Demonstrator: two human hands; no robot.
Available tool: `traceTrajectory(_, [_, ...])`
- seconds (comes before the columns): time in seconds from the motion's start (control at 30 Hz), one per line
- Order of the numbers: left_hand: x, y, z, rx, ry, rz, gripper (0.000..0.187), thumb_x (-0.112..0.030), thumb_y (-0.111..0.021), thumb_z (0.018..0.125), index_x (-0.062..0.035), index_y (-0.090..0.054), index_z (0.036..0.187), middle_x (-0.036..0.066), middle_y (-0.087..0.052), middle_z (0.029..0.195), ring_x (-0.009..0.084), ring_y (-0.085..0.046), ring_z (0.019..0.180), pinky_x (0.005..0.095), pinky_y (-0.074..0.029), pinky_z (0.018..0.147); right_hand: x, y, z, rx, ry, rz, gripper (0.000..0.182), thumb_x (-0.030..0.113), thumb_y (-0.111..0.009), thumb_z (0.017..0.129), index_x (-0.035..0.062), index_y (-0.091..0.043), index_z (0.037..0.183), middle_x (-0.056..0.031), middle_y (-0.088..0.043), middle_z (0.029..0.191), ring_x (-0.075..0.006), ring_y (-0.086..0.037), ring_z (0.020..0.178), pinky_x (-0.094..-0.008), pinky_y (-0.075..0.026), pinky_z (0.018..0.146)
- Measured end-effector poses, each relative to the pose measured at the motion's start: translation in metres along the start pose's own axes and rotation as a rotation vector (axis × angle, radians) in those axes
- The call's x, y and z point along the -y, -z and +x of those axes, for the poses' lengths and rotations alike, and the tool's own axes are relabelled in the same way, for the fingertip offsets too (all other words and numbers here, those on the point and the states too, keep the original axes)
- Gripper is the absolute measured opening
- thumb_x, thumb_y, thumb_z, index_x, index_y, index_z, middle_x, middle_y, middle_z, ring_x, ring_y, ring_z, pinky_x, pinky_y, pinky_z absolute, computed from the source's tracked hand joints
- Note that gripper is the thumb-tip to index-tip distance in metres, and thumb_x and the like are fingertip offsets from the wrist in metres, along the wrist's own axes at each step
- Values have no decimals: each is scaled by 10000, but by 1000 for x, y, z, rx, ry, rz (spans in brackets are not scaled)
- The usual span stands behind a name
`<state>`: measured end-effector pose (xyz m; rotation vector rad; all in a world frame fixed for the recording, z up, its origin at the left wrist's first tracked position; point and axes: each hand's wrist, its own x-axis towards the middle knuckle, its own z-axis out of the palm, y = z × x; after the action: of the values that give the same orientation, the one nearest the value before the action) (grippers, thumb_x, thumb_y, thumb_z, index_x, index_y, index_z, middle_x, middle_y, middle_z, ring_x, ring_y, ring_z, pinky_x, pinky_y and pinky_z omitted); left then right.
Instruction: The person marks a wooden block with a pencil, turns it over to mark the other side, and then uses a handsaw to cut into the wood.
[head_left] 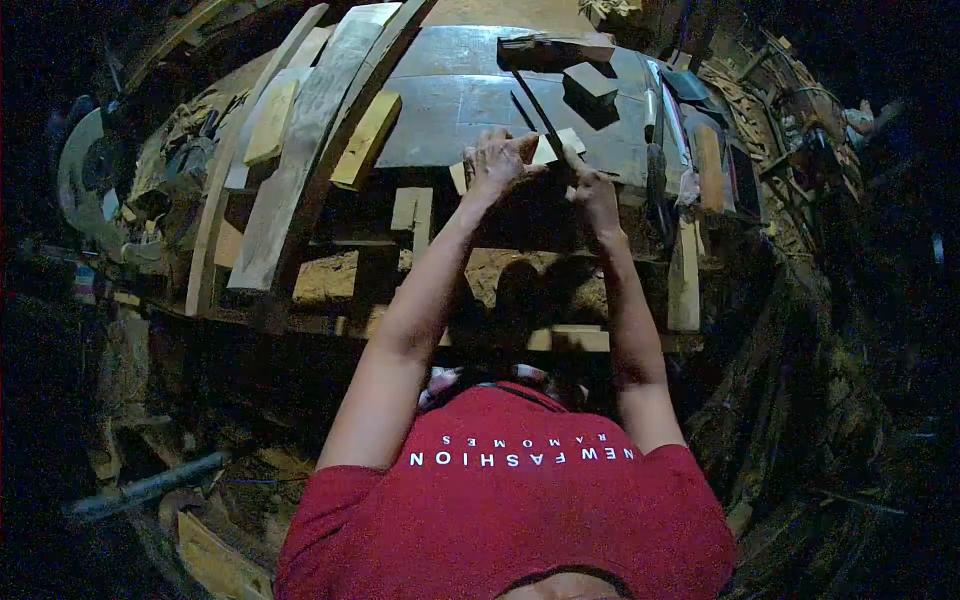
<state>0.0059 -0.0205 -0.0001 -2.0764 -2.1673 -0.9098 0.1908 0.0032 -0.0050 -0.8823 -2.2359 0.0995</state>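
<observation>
My left hand (497, 160) presses down on a small pale wooden piece (548, 150) lying at the near edge of a grey metal table top (450, 110). Just to its right, my right hand (594, 190) grips the lower end of a thin dark straight tool (535, 105). The tool runs up and away across the table to a dark head (545, 50), and its lower end meets the wooden piece between my hands. What kind of tool it is cannot be made out in the dim light.
Long planks (300, 150) and short yellow blocks (367, 140) lie left of the table. A dark block (590, 85) sits on the table beyond my hands. A round saw blade (80, 175) is at far left. Wood scraps (745, 95) pile up at right. Sawdust (500, 275) lies below the table.
</observation>
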Motion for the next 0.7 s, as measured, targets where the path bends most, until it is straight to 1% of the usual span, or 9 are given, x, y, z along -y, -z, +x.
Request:
traceTrajectory(0.03, [0, 0, 1, 29, 19, -12, 524, -499, -695, 570, -322, -586, 1051, 76, -499, 926, 279, -460, 910, 485, -394, 703, 10, 13, -6, 205, -232, 59, 632, 137, -588, 679, 173, -377, 1273, -206, -567, 812, -339, -578, 703, -399, -436, 588])
traceTrajectory(0.17, [-5, 8, -3, 40, 36, 57, 522, -522, -673, 589, -330, -575, 1064, 78, -497, 964, 276, -454, 917, 500, -393, 707, 41, 49, -39, 174, -311, 167, 629, -72, -418, 636, 71, -406, 1249, -211, -546, 1061, -288, -603, 750, -322, -453, 687])
traceTrajectory(0.3, [6, -8, 1, -21, 1, 75, 512, -540, -659, 592, -343, -575, 1057, 77, -496, 950, 277, -453, 902, 508, -393, 712, 37, 44, -23, 158, -306, 181, 593, -52, -452, 650, 67, -430, 1231, -216, -576, 917, -233, -584, 672, -329, -439, 610])
traceTrajectory(0.37, [12, -10, 0, -24, -51, -23, 516, -553, -649, 593, -357, -567, 1064, 82, -489, 950, 284, -451, 890, 529, -391, 722, 16, 19, -5, 69, -119, 125, 539, -4, -505, 678, 68, -457, 1210, -192, -520, 726, -173, -506, 585, -322, -419, 565])
traceTrajectory(0.47, [9, -12, 0, -41, -12, -12, 522, -557, -649, 588, -361, -564, 1065, 87, -480, 956, 289, -449, 880, 546, -384, 724, 0, 0, 21, 183, -230, 299, 552, 48, -548, 688, 84, -438, 1228, -157, -416, 661, -149, -405, 543, -323, -396, 539])
traceTrajectory(0.53, [7, -8, 1, 26, 24, -56, 514, -551, -646, 598, -360, -562, 1068, 91, -474, 967, 293, -444, 887, 552, -371, 743, -12, -10, 8, 231, -332, 272, 571, 39, -544, 689, 90, -418, 1244, -145, -463, 691, -148, -412, 542, -289, -417, 574])
traceTrajectory(0.6, [8, -17, 0, -39, 23, 20, 499, -539, -648, 606, -355, -568, 1062, 83, -479, 957, 291, -441, 904, 538, -361, 749, -56, -41, -30, 140, -35, 127, 598, 8, -517, 678, 91, -399, 1258, -147, -532, 740, -156, -481, 568, -254, -439, 625])
traceTrajectory(0.63, [9, -18, -3, -36, 25, 17, 499, -539, -648, 606, -355, -568, 1062, 83, -479, 957, 291, -441, 904, 538, -361, 749, -36, -22, -32, 144, -37, 126, 598, 8, -517, 678, 91, -399, 1258, -147, -532, 740, -156, -481, 568, -254, -439, 625])
traceTrajectory(0.7, [7, -12, -7, -156, -45, 57, 487, -525, -653, 613, -352, -572, 1061, 68, -493, 954, 281, -439, 934, 507, -358, 751, 34, 44, -29, 216, -294, 120, 609, -18, -478, 664, 88, -398, 1259, -150, -591, 802, -209, -549, 617, -252, -453, 692])
